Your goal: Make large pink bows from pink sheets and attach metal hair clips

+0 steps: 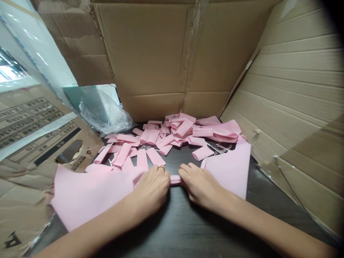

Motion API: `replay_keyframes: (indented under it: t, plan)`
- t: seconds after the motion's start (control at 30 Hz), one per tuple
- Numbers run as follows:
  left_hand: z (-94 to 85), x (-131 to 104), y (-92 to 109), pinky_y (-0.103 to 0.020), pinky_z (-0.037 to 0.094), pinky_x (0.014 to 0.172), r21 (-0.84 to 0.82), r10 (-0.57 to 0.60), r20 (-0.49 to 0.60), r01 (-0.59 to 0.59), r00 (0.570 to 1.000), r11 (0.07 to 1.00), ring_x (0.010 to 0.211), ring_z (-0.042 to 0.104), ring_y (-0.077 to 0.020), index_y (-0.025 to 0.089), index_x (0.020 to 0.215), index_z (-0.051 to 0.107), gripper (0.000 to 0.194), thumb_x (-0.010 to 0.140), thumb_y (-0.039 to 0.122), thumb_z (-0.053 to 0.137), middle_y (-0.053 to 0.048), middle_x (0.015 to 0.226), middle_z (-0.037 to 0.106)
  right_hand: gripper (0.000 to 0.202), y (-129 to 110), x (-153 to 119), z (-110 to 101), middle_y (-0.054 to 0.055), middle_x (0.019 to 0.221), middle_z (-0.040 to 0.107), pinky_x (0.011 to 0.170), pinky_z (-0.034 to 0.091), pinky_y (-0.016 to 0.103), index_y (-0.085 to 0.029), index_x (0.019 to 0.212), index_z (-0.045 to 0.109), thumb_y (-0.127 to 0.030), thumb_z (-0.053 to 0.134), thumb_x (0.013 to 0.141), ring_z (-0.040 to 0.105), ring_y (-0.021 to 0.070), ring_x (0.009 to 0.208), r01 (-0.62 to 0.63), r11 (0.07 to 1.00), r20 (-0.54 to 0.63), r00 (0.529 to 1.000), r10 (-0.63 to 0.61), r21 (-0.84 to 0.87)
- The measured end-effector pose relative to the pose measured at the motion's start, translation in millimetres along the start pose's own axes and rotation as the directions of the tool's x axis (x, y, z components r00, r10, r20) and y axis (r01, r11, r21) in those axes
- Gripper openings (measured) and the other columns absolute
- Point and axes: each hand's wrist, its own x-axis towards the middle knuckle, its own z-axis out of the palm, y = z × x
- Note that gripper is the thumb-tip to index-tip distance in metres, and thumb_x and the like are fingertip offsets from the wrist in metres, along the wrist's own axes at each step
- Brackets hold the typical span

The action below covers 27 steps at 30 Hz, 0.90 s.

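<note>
Both fists grip a pink fabric sheet (pixel 91 195) above the dark table (pixel 182 222). My left hand (pixel 154 184), with a ring on one finger, is closed around a gathered part of it. Close by on the right, my right hand (pixel 197 182) is closed on the same gathered part. A short folded strip of the fabric shows between the two fists. The sheet's loose ends spread out to the left and right of my hands. Beyond them lies a heap of small pink fabric pieces (pixel 154 138), flat and folded like short sleeves.
Cardboard walls (pixel 150 53) stand behind and at the right (pixel 290 96). A torn printed carton (pixel 40 136) is on the left, with a clear plastic bag (pixel 104 111) near it. Metal clips or rods (pixel 219 148) and larger folded pink fabric (pixel 223 129) lie at the back right.
</note>
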Motion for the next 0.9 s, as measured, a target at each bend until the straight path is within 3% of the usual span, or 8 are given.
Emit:
replay_keyframes:
  t: [0.13, 0.4, 0.6, 0.77, 0.9]
  plan:
    - [0.0, 7.9, -6.4, -0.038, 0.046, 0.074, -0.052, 0.003, 0.008, -0.003, 1.000, 0.999, 0.081, 0.053, -0.0250, 0.011, 0.088, 0.055, 0.027, 0.067, 0.000, 0.041, -0.015, 0.091, 0.058, 0.020, 6.3, 9.2, 2.4, 0.007, 0.089, 0.061, 0.056, 0.027, 0.032, -0.018, 0.085, 0.053, -0.002, 0.050, 0.074, 0.052, 0.0202, 0.074, 0.030, 0.999, 0.029, 0.999, -0.030, 0.021]
    - [-0.1, 1.8, -11.7, -0.032, 0.043, 0.077, -0.248, 0.006, -0.100, -0.031, 0.995, 0.968, 0.085, 0.048, -0.0195, 0.015, 0.080, 0.048, 0.023, 0.070, -0.003, 0.037, -0.011, 0.095, 0.052, 0.015, 18.4, 10.6, 8.7, 0.005, 0.088, 0.057, 0.070, 0.036, 0.030, -0.018, 0.080, 0.048, -0.004, 0.049, 0.085, 0.049, 0.0189, 0.079, 0.092, 0.965, -0.069, 0.995, -0.078, 0.246]
    - [10.4, -4.2, -15.3, -0.031, 0.040, 0.075, -0.354, 0.007, -0.151, -0.061, 0.989, 0.933, 0.082, 0.045, -0.0168, 0.017, 0.084, 0.044, 0.021, 0.077, -0.002, 0.035, -0.007, 0.096, 0.050, 0.023, 20.1, 8.7, 11.3, 0.002, 0.084, 0.050, 0.067, 0.037, 0.027, -0.019, 0.074, 0.040, -0.001, 0.050, 0.084, 0.047, 0.0151, 0.073, 0.078, 0.862, -0.083, 0.996, -0.043, 0.500]
    - [26.0, 5.3, -26.3, -0.029, 0.036, 0.067, -0.383, 0.031, -0.155, -0.089, 0.987, 0.919, 0.075, 0.042, -0.0151, 0.018, 0.075, 0.041, 0.015, 0.080, 0.003, 0.040, -0.004, 0.089, 0.048, 0.029, 19.8, 8.6, 12.0, 0.000, 0.078, 0.048, 0.065, 0.034, 0.026, -0.019, 0.069, 0.038, 0.001, 0.055, 0.081, 0.045, 0.0143, 0.071, 0.071, 0.837, -0.103, 0.995, -0.017, 0.542]
    - [25.6, 8.9, -31.3, -0.029, 0.037, 0.068, -0.469, 0.025, -0.131, -0.085, 0.991, 0.879, 0.075, 0.045, -0.0152, 0.017, 0.074, 0.046, 0.010, 0.079, 0.008, 0.046, -0.004, 0.087, 0.050, 0.029, 22.0, 7.4, 14.9, -0.002, 0.073, 0.047, 0.062, 0.032, 0.025, -0.019, 0.070, 0.039, 0.002, 0.056, 0.080, 0.043, 0.0132, 0.066, 0.133, 0.818, -0.161, 0.986, -0.050, 0.560]
